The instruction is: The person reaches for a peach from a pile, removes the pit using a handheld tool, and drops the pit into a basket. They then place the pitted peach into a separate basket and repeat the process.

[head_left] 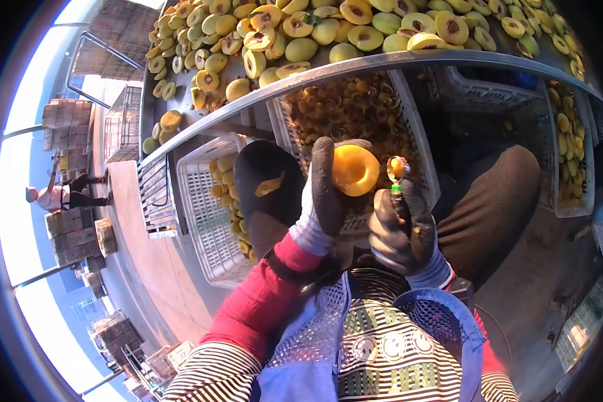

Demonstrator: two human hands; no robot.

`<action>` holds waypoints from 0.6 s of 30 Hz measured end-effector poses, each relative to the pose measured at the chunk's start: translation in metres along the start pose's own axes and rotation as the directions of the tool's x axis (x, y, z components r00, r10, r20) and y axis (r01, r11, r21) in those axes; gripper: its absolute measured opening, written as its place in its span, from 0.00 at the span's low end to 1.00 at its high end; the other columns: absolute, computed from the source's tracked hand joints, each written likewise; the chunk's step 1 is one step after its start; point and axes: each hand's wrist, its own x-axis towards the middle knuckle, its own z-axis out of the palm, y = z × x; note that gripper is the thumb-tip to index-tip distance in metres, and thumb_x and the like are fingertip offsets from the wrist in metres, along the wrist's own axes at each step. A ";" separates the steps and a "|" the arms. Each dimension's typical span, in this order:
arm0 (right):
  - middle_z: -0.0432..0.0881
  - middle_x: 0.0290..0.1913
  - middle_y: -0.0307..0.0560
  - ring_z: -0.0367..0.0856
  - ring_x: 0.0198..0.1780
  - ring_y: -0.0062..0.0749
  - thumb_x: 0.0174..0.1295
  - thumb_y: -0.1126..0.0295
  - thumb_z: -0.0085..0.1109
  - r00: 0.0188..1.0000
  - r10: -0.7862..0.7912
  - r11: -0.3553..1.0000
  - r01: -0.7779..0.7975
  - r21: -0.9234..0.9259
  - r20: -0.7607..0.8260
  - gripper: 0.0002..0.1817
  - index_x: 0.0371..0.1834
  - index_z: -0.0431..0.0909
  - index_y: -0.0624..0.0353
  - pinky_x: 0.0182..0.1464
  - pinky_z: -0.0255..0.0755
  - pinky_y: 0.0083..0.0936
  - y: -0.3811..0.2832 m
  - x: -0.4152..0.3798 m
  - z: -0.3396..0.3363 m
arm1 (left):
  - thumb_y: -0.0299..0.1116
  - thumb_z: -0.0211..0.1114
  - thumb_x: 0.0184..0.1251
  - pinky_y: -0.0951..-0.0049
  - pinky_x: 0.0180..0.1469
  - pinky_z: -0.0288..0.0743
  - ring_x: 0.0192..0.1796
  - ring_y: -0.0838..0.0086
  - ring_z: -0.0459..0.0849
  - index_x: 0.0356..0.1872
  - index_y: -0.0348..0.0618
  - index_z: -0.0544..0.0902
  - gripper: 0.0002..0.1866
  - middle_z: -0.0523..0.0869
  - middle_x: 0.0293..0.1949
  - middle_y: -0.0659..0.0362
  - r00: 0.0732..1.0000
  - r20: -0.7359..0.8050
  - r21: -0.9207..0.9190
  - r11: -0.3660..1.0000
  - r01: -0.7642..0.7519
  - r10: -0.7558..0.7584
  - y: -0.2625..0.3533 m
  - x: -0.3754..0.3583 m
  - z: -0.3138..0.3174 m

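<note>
My left hand (321, 187), in a dark grey-palmed work glove, is closed on a yellow peach half (356, 169). Its cut face is turned up and shows a smooth round hollow with no stone in it. Just to the right, my right hand (403, 231) grips a small spoon (398, 167) upright by its handle, with a green band below the bowl. A bit of orange flesh or juice seems to cling to the bowl. The spoon is apart from the peach half. Both hands are above my lap, below the metal table edge (275, 89).
Many halved peaches (365, 38), several with stones, cover the metal table. Beneath it stands a crate (414, 127) of brown-orange scraps. White crates with peach halves stand at left (204, 231) and right (575, 212). Stacked crates (67, 124) and another person (53, 196) are far left.
</note>
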 end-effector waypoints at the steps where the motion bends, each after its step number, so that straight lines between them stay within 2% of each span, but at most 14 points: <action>1: 0.70 0.19 0.37 0.66 0.14 0.21 0.72 0.45 0.41 0.934 -0.111 0.935 -0.017 -0.355 -0.340 0.23 0.31 0.68 0.55 0.15 0.61 0.16 0.000 -0.007 0.005 | 0.56 0.47 0.73 0.73 0.48 0.78 0.44 0.72 0.82 0.50 0.34 0.77 0.30 0.83 0.40 0.54 1.000 0.012 -0.026 0.999 -0.021 0.022 0.005 0.000 -0.003; 2: 0.72 0.22 0.36 0.68 0.17 0.20 0.72 0.46 0.42 0.754 -0.321 0.757 -0.160 -0.634 -0.574 0.23 0.34 0.71 0.56 0.18 0.64 0.16 0.002 -0.013 0.014 | 0.51 0.52 0.72 0.72 0.47 0.79 0.44 0.70 0.82 0.54 0.35 0.74 0.26 0.82 0.44 0.54 0.997 -0.026 -0.081 0.994 -0.068 0.066 0.008 -0.005 -0.003; 3: 0.73 0.23 0.36 0.68 0.24 0.13 0.72 0.52 0.48 0.809 -0.530 0.468 0.031 -0.883 -0.253 0.20 0.35 0.75 0.61 0.26 0.62 0.13 0.011 -0.005 -0.021 | 0.49 0.54 0.71 0.71 0.48 0.79 0.44 0.69 0.82 0.56 0.36 0.72 0.25 0.80 0.46 0.53 0.998 -0.043 -0.141 0.988 -0.059 0.053 0.012 -0.007 -0.003; 4: 0.75 0.26 0.37 0.69 0.30 0.13 0.71 0.61 0.53 0.817 -0.558 0.329 0.056 -0.943 -0.146 0.15 0.39 0.76 0.65 0.31 0.64 0.16 0.018 -0.001 0.007 | 0.47 0.56 0.70 0.70 0.48 0.79 0.44 0.67 0.82 0.59 0.37 0.70 0.25 0.79 0.48 0.53 0.998 -0.057 -0.199 0.979 -0.052 0.041 0.016 -0.008 -0.002; 5: 0.76 0.27 0.39 0.69 0.30 0.14 0.70 0.64 0.53 0.810 -0.573 0.251 0.025 -0.968 -0.128 0.13 0.40 0.76 0.66 0.32 0.66 0.19 0.023 0.001 0.004 | 0.46 0.56 0.70 0.68 0.48 0.80 0.47 0.66 0.81 0.61 0.40 0.67 0.26 0.76 0.51 0.53 0.997 -0.036 -0.239 0.970 0.051 -0.061 0.024 -0.015 0.000; 6: 0.77 0.27 0.40 0.70 0.31 0.16 0.70 0.67 0.54 0.802 -0.588 0.172 -0.006 -0.985 -0.108 0.12 0.42 0.76 0.67 0.33 0.67 0.21 0.026 0.002 0.001 | 0.46 0.56 0.70 0.68 0.48 0.80 0.47 0.66 0.81 0.61 0.40 0.67 0.26 0.76 0.51 0.53 0.998 -0.034 -0.238 0.970 0.051 -0.061 0.022 -0.017 0.001; 8: 0.77 0.27 0.43 0.71 0.30 0.18 0.70 0.67 0.53 0.786 -0.602 0.160 -0.055 -0.986 -0.142 0.12 0.43 0.75 0.68 0.34 0.67 0.20 0.023 0.001 0.008 | 0.47 0.55 0.70 0.67 0.49 0.80 0.51 0.67 0.79 0.62 0.41 0.66 0.26 0.74 0.52 0.54 0.994 -0.040 -0.078 0.992 -0.101 0.098 0.013 -0.018 0.007; 10: 0.77 0.36 0.36 0.73 0.39 0.16 0.72 0.59 0.51 0.821 -0.485 0.305 -0.164 -0.938 -0.301 0.19 0.54 0.73 0.65 0.42 0.69 0.16 0.022 -0.003 0.003 | 0.48 0.53 0.71 0.69 0.52 0.77 0.53 0.68 0.77 0.63 0.42 0.65 0.26 0.72 0.55 0.54 0.998 -0.040 -0.133 0.989 -0.060 0.055 0.015 -0.026 0.017; 11: 0.77 0.36 0.36 0.73 0.39 0.16 0.72 0.59 0.51 0.819 -0.488 0.306 -0.165 -0.938 -0.303 0.19 0.54 0.73 0.65 0.42 0.69 0.16 0.027 -0.004 -0.008 | 0.48 0.53 0.72 0.69 0.55 0.75 0.54 0.69 0.76 0.64 0.43 0.64 0.27 0.71 0.55 0.54 0.998 -0.038 -0.096 0.994 -0.060 0.057 0.015 -0.028 0.019; 13: 0.79 0.39 0.57 0.79 0.41 0.36 0.71 0.67 0.49 0.715 -0.695 -0.058 0.050 -0.997 0.076 0.15 0.52 0.72 0.68 0.46 0.72 0.31 0.037 -0.004 -0.035 | 0.50 0.51 0.73 0.71 0.62 0.67 0.56 0.70 0.74 0.65 0.44 0.63 0.28 0.71 0.56 0.53 0.998 -0.032 -0.023 0.998 -0.058 0.057 0.008 -0.029 0.025; 14: 0.79 0.39 0.57 0.79 0.41 0.36 0.71 0.67 0.49 0.714 -0.696 -0.058 0.046 -0.997 0.073 0.15 0.52 0.72 0.68 0.46 0.72 0.31 0.037 -0.007 -0.040 | 0.50 0.51 0.73 0.71 0.62 0.67 0.56 0.70 0.74 0.65 0.44 0.63 0.28 0.71 0.56 0.53 0.998 -0.032 -0.024 0.998 -0.055 0.054 0.006 -0.030 0.024; 16: 0.78 0.45 0.61 0.78 0.48 0.44 0.72 0.67 0.47 0.749 -0.651 0.166 -0.016 -0.986 -0.122 0.17 0.58 0.70 0.67 0.50 0.71 0.34 0.036 -0.010 -0.043 | 0.51 0.50 0.73 0.71 0.63 0.65 0.58 0.70 0.72 0.65 0.44 0.63 0.28 0.70 0.57 0.54 0.999 0.000 0.061 0.997 -0.044 0.044 0.005 -0.029 0.022; 17: 0.78 0.45 0.61 0.78 0.48 0.44 0.72 0.67 0.47 0.751 -0.649 0.167 -0.015 -0.986 -0.121 0.17 0.58 0.70 0.67 0.50 0.71 0.34 0.033 -0.013 -0.042 | 0.52 0.49 0.73 0.71 0.63 0.65 0.59 0.71 0.71 0.65 0.43 0.63 0.29 0.70 0.58 0.55 0.999 0.011 0.127 0.991 -0.042 0.041 0.005 -0.029 0.020; 18: 0.77 0.46 0.61 0.78 0.47 0.45 0.71 0.68 0.47 0.810 -0.579 -0.185 -0.024 -0.982 0.090 0.17 0.58 0.70 0.65 0.49 0.71 0.34 0.029 -0.017 -0.039 | 0.52 0.49 0.73 0.71 0.63 0.65 0.59 0.71 0.71 0.65 0.43 0.63 0.29 0.70 0.58 0.55 0.999 0.009 0.131 0.990 -0.044 0.043 0.010 -0.031 0.022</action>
